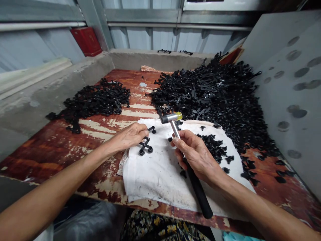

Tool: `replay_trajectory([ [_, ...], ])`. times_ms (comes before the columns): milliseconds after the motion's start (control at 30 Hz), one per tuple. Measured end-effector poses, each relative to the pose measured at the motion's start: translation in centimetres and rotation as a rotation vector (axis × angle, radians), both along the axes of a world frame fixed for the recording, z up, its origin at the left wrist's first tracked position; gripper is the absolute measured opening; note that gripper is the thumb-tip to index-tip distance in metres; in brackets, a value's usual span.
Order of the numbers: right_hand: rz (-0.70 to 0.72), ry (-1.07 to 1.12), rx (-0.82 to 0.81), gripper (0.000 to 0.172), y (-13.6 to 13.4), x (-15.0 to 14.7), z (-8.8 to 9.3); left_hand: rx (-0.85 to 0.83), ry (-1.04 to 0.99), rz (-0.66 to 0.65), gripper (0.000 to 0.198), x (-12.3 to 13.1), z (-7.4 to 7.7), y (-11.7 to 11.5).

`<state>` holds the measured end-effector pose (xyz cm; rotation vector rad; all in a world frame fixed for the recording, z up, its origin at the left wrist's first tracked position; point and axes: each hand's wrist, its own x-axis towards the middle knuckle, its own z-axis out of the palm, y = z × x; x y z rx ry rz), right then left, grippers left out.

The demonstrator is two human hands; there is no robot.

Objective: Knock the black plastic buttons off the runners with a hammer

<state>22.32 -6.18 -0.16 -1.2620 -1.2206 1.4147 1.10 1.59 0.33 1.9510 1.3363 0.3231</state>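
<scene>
Two hands are working on my feed: my left hand (127, 136) is pressing its open fingers onto a cross-shaped black plastic piece (145, 145) lying on a white cloth (155, 177), and my right hand (198, 155) is gripping a small hammer (198, 187) with closed fingers, its head raised near the piece. A heap of black plastic parts (208, 93) is covering the peeling red table (50, 160).

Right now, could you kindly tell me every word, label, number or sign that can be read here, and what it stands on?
Nothing can be read: the hammer and the red box show no marking, and the dark strip on the white panel at the top edge is cut off and unreadable.
</scene>
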Motion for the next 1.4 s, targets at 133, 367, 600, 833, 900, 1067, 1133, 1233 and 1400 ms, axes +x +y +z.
replay_trajectory([
  [133, 0.006, 0.008, 0.006, 0.025, 0.1, 0.1, -0.3, -0.018, 0.008, -0.009, 0.021, 0.2, 0.0, 0.0],
  [367, -0.002, 0.023, -0.008, 0.024, 0.1, 0.2, -0.3, -0.034, -0.003, 0.021, 0.020, 0.3, 0.2, 0.0],
  [600, 0.000, 0.044, -0.010, 0.024, 0.2, 0.1, -0.4, -0.042, -0.030, 0.045, 0.020, 0.4, 0.5, -0.2],
  [833, -0.002, 0.046, -0.011, 0.025, 0.1, 0.1, -0.5, -0.039, -0.008, 0.036, 0.022, 0.5, 0.6, -0.1],
  [900, 0.001, 0.047, -0.014, 0.025, 0.1, 0.1, -0.5, -0.040, -0.004, 0.026, 0.022, 0.5, 0.5, -0.1],
  [1067, 0.015, 0.030, -0.019, 0.024, 0.1, 0.1, -0.5, 0.000, 0.012, -0.002, 0.024, 0.3, -0.2, 0.0],
  [1133, 0.020, 0.003, -0.020, 0.024, 0.1, 0.1, -0.5, 0.010, 0.018, -0.003, 0.025, 0.2, -0.4, 0.0],
  [1233, 0.025, -0.020, -0.019, 0.026, 0.2, 0.1, -0.4, 0.012, 0.003, 0.011, 0.026, 0.2, -0.5, -0.1],
  [1400, 0.015, -0.012, -0.010, 0.028, 0.2, 0.2, -0.4, -0.002, -0.018, 0.027, 0.028, 0.1, -0.5, -0.1],
])
